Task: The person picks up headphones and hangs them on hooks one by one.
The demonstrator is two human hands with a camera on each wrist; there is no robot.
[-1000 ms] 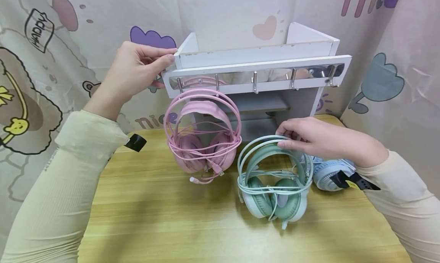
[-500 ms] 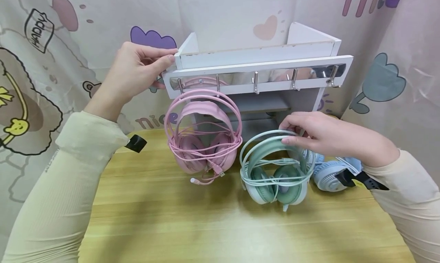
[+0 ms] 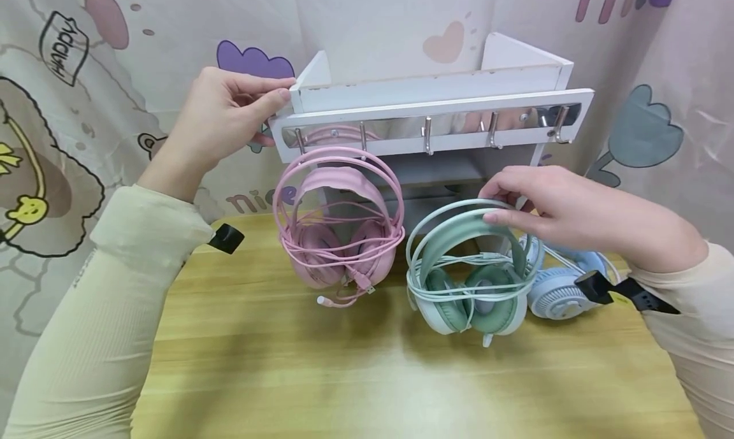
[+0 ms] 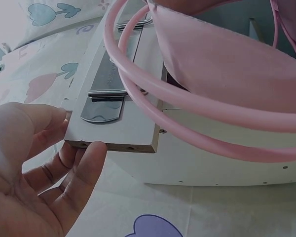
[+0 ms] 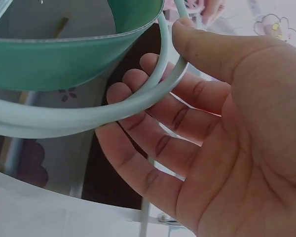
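Note:
My left hand (image 3: 226, 117) pinches the left end of a white shelf unit (image 3: 395, 147), thumb in front and fingers behind. A metal strip with several hooks runs along its front board. Pink headphones (image 3: 322, 240) with a wound cable hang from the hooks on the left. In the right wrist view, the fingers and thumb of my right hand (image 5: 227, 123) curl round the thin outer headband of green headphones (image 5: 64, 61). They are held upright in front of the shelf's right part, ear cups down, cable wrapped round them.
Blue headphones (image 3: 556, 292) lie on the wooden table (image 3: 275, 375) to the right, partly behind the green ones and my right wrist. Bare metal hooks (image 3: 427, 136) stand along the middle and right of the strip. A patterned curtain (image 3: 390, 18) hangs behind.
My right hand has raised the green headphones and carried them slightly to the right, toward the shelf. My left hand and the pink headphones stay where they were.

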